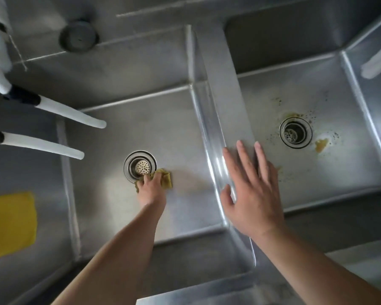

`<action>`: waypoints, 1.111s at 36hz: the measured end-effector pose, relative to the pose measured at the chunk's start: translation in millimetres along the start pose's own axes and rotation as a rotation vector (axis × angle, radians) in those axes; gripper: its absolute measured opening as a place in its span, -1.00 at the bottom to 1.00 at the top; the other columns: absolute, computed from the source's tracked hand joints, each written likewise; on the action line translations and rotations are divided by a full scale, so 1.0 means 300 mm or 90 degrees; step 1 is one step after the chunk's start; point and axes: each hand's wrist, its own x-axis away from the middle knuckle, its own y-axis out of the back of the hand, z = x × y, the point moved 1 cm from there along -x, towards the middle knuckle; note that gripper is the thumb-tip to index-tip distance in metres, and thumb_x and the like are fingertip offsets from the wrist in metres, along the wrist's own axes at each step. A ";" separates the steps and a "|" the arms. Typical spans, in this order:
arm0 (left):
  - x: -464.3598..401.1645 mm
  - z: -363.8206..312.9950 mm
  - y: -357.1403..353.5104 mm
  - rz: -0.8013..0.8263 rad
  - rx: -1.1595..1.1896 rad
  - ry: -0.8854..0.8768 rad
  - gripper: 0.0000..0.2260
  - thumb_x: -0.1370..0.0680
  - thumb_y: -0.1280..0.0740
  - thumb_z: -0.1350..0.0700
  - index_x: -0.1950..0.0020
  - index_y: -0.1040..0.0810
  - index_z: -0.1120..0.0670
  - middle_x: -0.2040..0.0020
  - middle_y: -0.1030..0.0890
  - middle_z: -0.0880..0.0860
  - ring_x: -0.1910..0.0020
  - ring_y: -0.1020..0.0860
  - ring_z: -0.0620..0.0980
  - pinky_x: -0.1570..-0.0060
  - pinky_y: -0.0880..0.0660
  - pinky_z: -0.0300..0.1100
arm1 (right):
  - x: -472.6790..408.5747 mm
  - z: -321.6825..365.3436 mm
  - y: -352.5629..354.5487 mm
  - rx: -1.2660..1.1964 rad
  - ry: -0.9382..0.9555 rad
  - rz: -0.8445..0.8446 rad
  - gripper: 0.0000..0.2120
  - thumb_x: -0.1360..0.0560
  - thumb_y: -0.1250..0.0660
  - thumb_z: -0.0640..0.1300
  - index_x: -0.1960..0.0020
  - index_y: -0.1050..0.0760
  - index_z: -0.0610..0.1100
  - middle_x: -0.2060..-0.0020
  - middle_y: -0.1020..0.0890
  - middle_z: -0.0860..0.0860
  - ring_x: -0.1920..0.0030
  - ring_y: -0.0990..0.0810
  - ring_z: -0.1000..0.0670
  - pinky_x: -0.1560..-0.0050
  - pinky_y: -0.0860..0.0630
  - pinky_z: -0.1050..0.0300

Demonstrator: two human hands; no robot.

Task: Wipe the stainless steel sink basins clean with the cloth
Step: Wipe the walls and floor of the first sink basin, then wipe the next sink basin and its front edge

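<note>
Gleaming dully, two square stainless steel basins sit side by side, parted by a rounded, polished divider [226, 119] that catches a bright streak of light. The left basin [110, 137] has a brushed, faintly smeared floor and a round drain [140, 165] with a perforated strainer at its centre. The right basin [339, 172] is dirtier: dark specks and yellowish-brown residue [321, 144] (a soft, pasty blot) lie scattered around its own ringed drain [295, 132].

The cloth [165, 179] is a crumpled, olive-yellow rag lying on the floor of the left basin, touching the near-right edge of the drain's rim. The left hand [151, 187] reaches down into that basin and grips the cloth with curled fingers, bunching it beneath the palm; folds of fabric stick out on both sides of the knuckles.

The right hand [251, 190] lies flat with fingers straight and slightly spread, palm down over the divider, fingertips pointing away towards the right basin. Whether the palm fully touches the metal cannot be told.

Two white tapering spouts [75, 116] jut in from the left above the left basin, and a flat yellow sheet [10, 223] rests on the steel surface at far left.
</note>
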 end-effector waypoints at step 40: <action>1.111 0.206 0.486 0.388 0.761 -0.455 -0.72 -0.50 -0.39 0.44 -0.16 -0.62 0.21 0.09 -0.69 0.16 0.15 -0.66 0.08 0.08 -0.62 -0.11 | 0.628 0.269 0.644 -0.595 -0.254 0.116 -0.75 -0.34 -0.59 -0.21 0.00 -0.67 -0.11 0.06 -0.73 -0.04 -0.01 -0.69 -0.09 -0.13 -0.60 -0.02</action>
